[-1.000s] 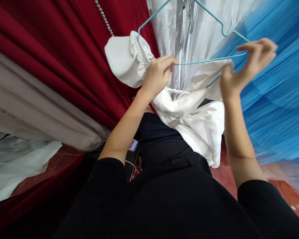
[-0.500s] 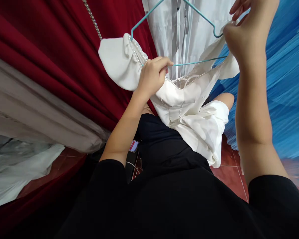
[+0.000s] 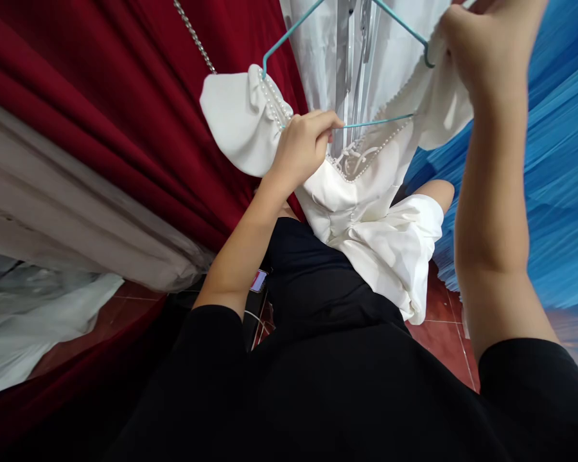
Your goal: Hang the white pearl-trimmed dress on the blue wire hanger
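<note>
A white dress (image 3: 361, 212) with pearl-like beads along its neckline drapes over my lap. Its left sleeve hangs on one end of a thin turquoise hanger (image 3: 293, 29). My left hand (image 3: 303, 141) is closed around the hanger's lower bar, beside the beaded edge. Higher up on the right, my right hand (image 3: 486, 45) pinches the dress's other sleeve (image 3: 446, 96) at the hanger's right end. That sleeve now lies over the end of the bar. Some of the right fingers are cut off by the top edge.
Red fabric (image 3: 125, 115) hangs on the left, with a beaded chain (image 3: 195, 38) in front. Blue tulle (image 3: 559, 192) fills the right side. White cloth (image 3: 313, 64) hangs ahead. Pale tulle (image 3: 101, 205) reaches toward the red tiled floor (image 3: 446, 321).
My right hand has moved up and slightly right, pulling the right sleeve up over the hanger's end. The hanger and left hand have shifted slightly right.
</note>
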{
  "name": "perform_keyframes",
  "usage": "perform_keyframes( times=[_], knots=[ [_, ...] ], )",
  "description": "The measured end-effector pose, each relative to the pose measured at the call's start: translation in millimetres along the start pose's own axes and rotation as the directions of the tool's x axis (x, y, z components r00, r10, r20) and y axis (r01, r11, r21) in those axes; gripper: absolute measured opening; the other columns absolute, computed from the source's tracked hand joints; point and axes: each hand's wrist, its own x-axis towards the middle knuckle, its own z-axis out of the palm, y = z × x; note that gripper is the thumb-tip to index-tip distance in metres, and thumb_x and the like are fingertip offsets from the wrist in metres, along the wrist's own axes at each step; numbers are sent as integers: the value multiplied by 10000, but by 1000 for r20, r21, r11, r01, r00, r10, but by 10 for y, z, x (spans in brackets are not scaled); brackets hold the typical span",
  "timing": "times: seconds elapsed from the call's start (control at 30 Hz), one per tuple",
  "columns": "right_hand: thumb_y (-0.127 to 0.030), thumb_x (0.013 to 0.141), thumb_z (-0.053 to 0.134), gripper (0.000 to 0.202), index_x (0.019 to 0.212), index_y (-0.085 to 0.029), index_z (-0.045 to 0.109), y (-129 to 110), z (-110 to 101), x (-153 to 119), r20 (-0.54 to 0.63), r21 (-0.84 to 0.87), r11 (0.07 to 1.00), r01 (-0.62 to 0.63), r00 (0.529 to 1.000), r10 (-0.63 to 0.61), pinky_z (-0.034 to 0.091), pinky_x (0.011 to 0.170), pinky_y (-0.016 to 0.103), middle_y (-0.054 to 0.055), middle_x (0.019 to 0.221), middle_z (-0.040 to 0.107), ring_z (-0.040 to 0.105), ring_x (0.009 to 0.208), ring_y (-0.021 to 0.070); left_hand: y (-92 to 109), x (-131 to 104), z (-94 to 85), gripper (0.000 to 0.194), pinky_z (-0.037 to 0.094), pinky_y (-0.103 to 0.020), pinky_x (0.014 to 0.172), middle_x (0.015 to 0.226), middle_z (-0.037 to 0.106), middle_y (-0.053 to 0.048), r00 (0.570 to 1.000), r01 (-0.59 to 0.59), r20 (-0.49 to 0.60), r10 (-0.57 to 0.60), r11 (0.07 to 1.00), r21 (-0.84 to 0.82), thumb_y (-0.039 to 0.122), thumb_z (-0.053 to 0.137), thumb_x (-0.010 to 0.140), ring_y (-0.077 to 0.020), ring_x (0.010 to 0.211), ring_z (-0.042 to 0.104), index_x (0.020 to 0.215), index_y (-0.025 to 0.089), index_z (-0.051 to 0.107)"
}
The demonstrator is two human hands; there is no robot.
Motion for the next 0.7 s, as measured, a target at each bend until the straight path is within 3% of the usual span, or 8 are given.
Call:
perform_keyframes(
  times=[0.1,0.23,0.3,0.37,0.43,0.53,0.63,0.7],
  knots=[
    [-54,827,633,400,1188,-33,462,-44,293,-36,10,78,987,144,989,-145,460,795,153,63,1168,513,562,1008,85,2,-13,-34,233,451,-441,955,945,659,-78,1000,0,-2,0,998,55,193,479,976,-314,993,637,1074,260,679],
    [-25,825,643,434,1230,-105,510,-111,551,-429,139,113,858,502,847,-514,465,924,237,49,1211,543,538,1084,141,-7,-23,-64,264,417,-478,997,947,669,-64,999,0,-44,4,995,101,167,478,953,-315,990,625,1050,295,688],
    [-99,878,623,367,1221,-181,521,-77,666,-667,350,39,886,462,824,-445,485,870,273,16,1111,591,571,978,156,-16,-34,-39,280,411,-487,1022,999,678,-62,999,-9,-48,12,997,74,189,459,969,-311,1025,620,1091,292,688],
    [-251,955,583,220,1168,-218,538,22,775,-867,458,-161,912,376,847,-269,463,920,363,23,1002,617,575,952,207,-38,-59,14,288,410,-491,1054,1100,678,-60,999,-27,-35,28,999,21,244,437,997,-305,1098,604,1141,281,684],
    [-360,994,519,189,1127,-232,563,134,854,-1004,402,-315,887,337,894,-197,396,1000,443,48,1004,616,543,1025,255,-73,-99,68,307,400,-493,1095,1211,654,-47,998,-25,-55,24,999,-32,292,412,1018,-296,1205,562,1190,282,666],
    [-421,1047,375,268,1167,-285,572,175,896,-1112,265,-342,899,272,946,-186,346,1031,449,36,987,622,513,1017,242,-131,-181,68,328,315,-524,1179,1360,573,-20,986,28,-162,-40,997,-76,321,413,1021,-280,1405,379,1305,329,575],
    [-406,1065,317,300,1179,-319,580,32,907,-1174,229,-330,916,230,960,-158,336,1022,428,17,982,631,502,997,227,-181,-242,-59,382,166,-561,1233,1500,427,8,966,41,-255,-46,999,-25,343,470,1001,-255,1511,92,1382,367,471],
    [-370,1065,332,285,1171,-308,590,-74,929,-1199,245,-339,911,236,957,-157,336,1011,413,11,996,628,499,1008,220,-232,-245,-166,398,129,-546,1237,1555,329,27,929,28,-370,11,995,98,340,525,978,-256,1508,67,1371,359,469]
  ],
)
